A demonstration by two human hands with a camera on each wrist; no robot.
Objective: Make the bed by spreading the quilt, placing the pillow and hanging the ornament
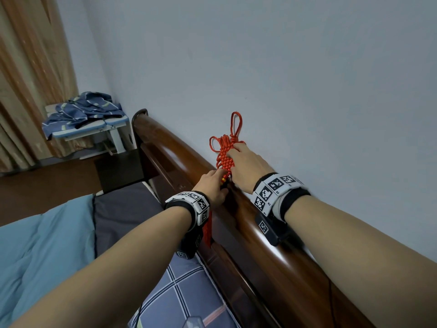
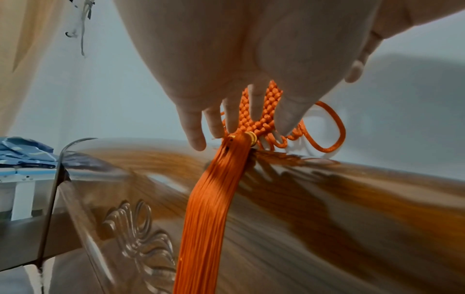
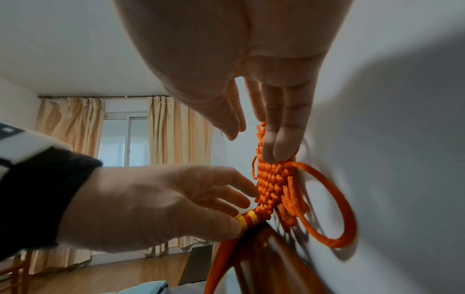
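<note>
Red knot [image 1: 223, 158] lies flat against the wall [image 1: 307, 91], just above the headboard [image 1: 165, 143], between the two hands. The right hand [image 1: 248, 166], fingers straight, presses its upper part to the wall. The left hand [image 1: 212, 185], fingers likewise extended and gripping nothing, touches its lower end by the yellow band [image 3: 247, 219], with the tassel [image 2: 211, 208] hanging below that hand.

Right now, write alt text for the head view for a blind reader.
Two bare hands press a red woven knot against a pale wall above a glossy wooden headboard, right hand on its middle, left hand at its lower end. Its tassel hangs down the headboard; a blue blanket lies lower left.
</note>
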